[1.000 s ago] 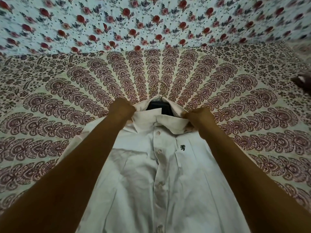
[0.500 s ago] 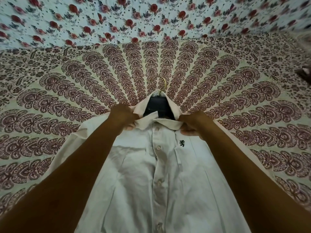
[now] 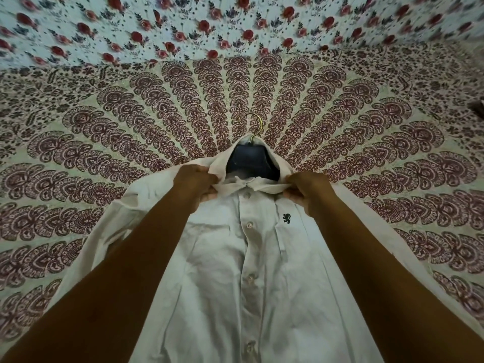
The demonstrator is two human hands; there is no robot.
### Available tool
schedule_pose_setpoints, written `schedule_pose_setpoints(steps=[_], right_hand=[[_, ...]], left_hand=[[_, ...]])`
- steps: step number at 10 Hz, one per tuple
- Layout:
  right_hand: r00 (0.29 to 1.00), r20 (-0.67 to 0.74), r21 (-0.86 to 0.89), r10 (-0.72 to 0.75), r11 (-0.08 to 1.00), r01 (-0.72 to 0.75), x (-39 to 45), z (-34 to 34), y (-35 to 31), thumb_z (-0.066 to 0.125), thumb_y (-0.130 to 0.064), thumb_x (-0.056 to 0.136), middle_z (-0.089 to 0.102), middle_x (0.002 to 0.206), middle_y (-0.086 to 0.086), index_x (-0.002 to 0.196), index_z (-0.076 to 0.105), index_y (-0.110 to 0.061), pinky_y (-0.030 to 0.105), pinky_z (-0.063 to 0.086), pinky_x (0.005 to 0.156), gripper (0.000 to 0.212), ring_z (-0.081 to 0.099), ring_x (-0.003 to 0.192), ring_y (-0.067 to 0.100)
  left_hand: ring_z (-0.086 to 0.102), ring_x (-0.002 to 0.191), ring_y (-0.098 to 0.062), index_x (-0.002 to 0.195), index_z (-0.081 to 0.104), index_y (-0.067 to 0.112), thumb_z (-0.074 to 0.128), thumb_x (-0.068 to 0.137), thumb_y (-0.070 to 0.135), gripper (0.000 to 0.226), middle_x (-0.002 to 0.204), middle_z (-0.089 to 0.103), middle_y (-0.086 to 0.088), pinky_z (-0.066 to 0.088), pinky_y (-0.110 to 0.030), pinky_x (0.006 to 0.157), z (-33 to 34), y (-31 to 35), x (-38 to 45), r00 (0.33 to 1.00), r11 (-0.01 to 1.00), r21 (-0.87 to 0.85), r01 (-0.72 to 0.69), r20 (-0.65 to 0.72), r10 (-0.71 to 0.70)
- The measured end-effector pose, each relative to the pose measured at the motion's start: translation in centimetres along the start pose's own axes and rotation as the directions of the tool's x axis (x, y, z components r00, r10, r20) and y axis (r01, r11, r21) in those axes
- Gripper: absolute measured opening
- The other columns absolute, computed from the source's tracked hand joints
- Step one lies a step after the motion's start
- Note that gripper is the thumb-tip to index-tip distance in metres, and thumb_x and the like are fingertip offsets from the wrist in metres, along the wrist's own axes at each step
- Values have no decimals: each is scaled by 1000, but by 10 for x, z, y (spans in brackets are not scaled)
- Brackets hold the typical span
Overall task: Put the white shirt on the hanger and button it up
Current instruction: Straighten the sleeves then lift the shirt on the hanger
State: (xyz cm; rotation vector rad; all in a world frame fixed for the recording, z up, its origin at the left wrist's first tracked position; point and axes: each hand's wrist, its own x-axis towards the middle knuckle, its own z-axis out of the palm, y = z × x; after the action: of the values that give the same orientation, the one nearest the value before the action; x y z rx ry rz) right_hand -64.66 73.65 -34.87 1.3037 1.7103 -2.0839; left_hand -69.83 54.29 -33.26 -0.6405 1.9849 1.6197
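Observation:
The white shirt (image 3: 262,271) lies front up on the patterned bedspread, its placket closed down the middle with several buttons showing and a small dark emblem on the chest. The dark hanger (image 3: 251,162) sits inside the neck opening, and its brass hook (image 3: 255,125) pokes out beyond the collar. My left hand (image 3: 196,186) pinches the left collar point. My right hand (image 3: 305,188) pinches the right collar point. Both hands hold the collar folded down over the top button area.
The cream and maroon mandala bedspread (image 3: 104,158) spreads around the shirt on all sides. A cloth with red roses (image 3: 209,27) rises behind it. A dark object (image 3: 478,108) lies at the far right edge.
Both hands have slid from the sides of the neck down toward me along the collar to its points, and the collar now lies folded flatter. The shirt sits a little lower in view.

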Motion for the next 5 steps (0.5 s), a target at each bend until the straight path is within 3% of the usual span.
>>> schedule_pose_setpoints(steps=[1, 2, 3, 4, 5], right_hand=[[998, -56, 68, 42, 997, -38, -2, 7, 8, 58, 8, 78, 59, 84, 19, 82, 56, 4, 17, 51, 41, 6, 55, 60, 18], [996, -65, 116, 65, 992, -57, -4, 10, 16, 57, 8, 80, 62, 94, 24, 82, 56, 1, 23, 58, 55, 7, 60, 67, 23], [996, 14, 262, 90, 961, -91, -5, 8, 14, 47, 11, 86, 56, 75, 16, 75, 53, 0, 38, 53, 90, 17, 58, 71, 25], [995, 69, 484, 76, 869, -100, -5, 6, 12, 42, 11, 89, 57, 76, 10, 83, 56, -1, 23, 57, 65, 19, 56, 69, 18], [990, 110, 563, 87, 815, -135, -7, 8, 14, 39, 10, 90, 58, 79, 9, 78, 55, -3, 19, 53, 45, 23, 56, 70, 17]], left_hand=[[55, 63, -16, 89, 57, 0, 58, 89, 4, 4, 88, 58, -15, 51, -19, 40, 5, -8, 4, 996, 995, -47, 88, 6, -88], [58, 72, -18, 107, 55, -3, 56, 89, 2, 19, 104, 57, -17, 57, -26, 60, 6, -10, 5, 990, 968, -208, 144, 25, -142], [61, 95, -25, 124, 49, -5, 50, 92, 0, 32, 123, 56, -17, 49, -38, 84, 3, -11, 4, 984, 915, -364, 174, 41, -171], [51, 123, -26, 132, 44, 2, 45, 94, 1, 38, 136, 51, -13, 44, -37, 90, 4, -8, 2, 979, 853, -481, 202, 75, -190], [47, 128, -26, 136, 41, 8, 36, 97, -2, 41, 138, 49, -11, 42, -37, 93, 8, -7, 2, 984, 813, -554, 177, 126, -128]])
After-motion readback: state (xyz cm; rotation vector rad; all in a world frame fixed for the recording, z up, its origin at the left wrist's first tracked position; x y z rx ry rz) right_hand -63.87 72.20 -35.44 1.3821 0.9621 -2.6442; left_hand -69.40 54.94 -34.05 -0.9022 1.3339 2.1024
